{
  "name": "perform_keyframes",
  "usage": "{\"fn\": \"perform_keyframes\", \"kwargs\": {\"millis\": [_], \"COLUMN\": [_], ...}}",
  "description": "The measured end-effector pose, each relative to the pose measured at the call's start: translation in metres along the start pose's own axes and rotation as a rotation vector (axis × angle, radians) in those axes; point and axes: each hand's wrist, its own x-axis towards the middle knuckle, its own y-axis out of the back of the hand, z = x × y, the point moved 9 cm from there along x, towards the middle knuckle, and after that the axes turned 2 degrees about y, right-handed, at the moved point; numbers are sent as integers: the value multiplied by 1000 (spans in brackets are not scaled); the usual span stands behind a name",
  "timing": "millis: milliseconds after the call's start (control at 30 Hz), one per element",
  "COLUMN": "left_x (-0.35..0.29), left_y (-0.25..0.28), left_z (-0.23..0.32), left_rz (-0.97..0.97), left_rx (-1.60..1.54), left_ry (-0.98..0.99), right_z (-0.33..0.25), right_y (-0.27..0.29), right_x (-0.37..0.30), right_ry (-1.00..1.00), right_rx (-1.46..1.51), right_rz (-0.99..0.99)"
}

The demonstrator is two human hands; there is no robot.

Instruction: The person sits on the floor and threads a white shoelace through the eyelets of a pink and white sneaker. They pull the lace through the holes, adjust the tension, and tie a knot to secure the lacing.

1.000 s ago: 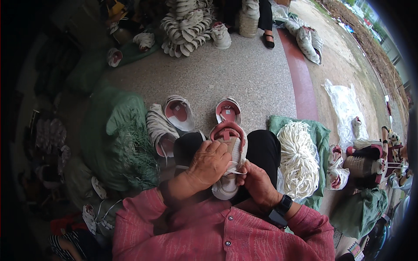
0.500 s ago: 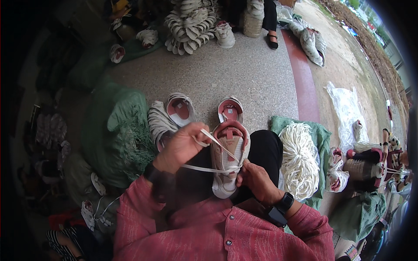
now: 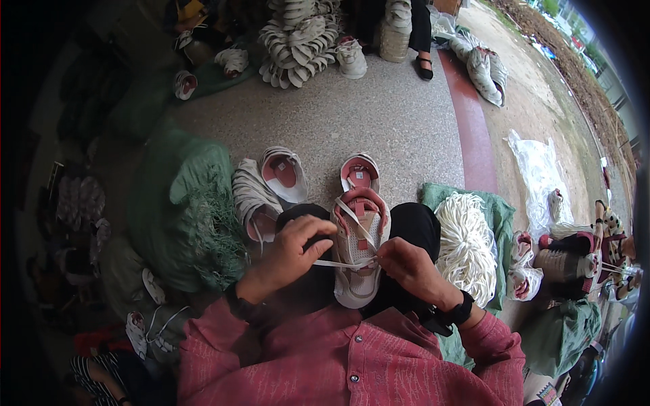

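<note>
A white and beige shoe (image 3: 351,287) with pink lining stands between my knees, toe toward me. My left hand (image 3: 294,250) is at its left side, fingers curled, with a white shoelace (image 3: 342,264) running straight from the shoe into it. The exact grip is partly hidden under the fingers. At the right edge of the lacing, my right hand (image 3: 408,269) pinches the lace close to the shoe. A loose length of lace lies over the tongue (image 3: 367,223). Another shoe (image 3: 359,169) sits just beyond the heel.
Nested white shoes (image 3: 254,193) stand on the left beside a green sack (image 3: 179,203). A bundle of white laces (image 3: 466,250) lies on green sacking to the right. Stacked shoe parts (image 3: 298,40) and another person's foot (image 3: 424,66) are at the far side.
My left hand has lowered and let the raised lace drop across the shoe's tongue. My right hand stays at the lacing, its wrist turned slightly.
</note>
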Motion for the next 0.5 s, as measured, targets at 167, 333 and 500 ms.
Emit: {"fn": "perform_keyframes", "kwargs": {"millis": [167,333,500], "left_x": [-3,3,-2], "left_y": [-25,-41,-50], "left_z": [36,44,40], "left_rz": [0,-130,-211], "left_rx": [74,191,196], "left_ry": [-266,-301,-348], "right_z": [-13,-10,0], "right_y": [-2,-4,-6], "right_x": [8,9,11], "right_ry": [134,179,77], "right_rx": [-232,-342,-342], "right_rz": [-27,-58,-68]}}
